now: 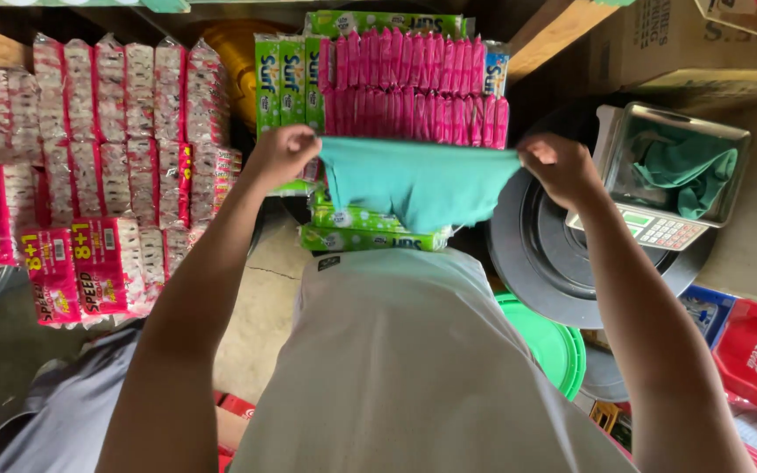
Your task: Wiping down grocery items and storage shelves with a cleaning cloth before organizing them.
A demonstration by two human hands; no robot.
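Single head-worn camera looked steeply down from close above the person's chest and arms, facing stacked packets (124, 149) ahead.

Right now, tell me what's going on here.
A person holds a teal cloth stretched between both hands, the left hand gripping one top corner and the right hand the other. It hangs in front of stacked pink packets and green packets. More teal cloth lies in the metal pan of a scale on the right. A green lid sits lower down.
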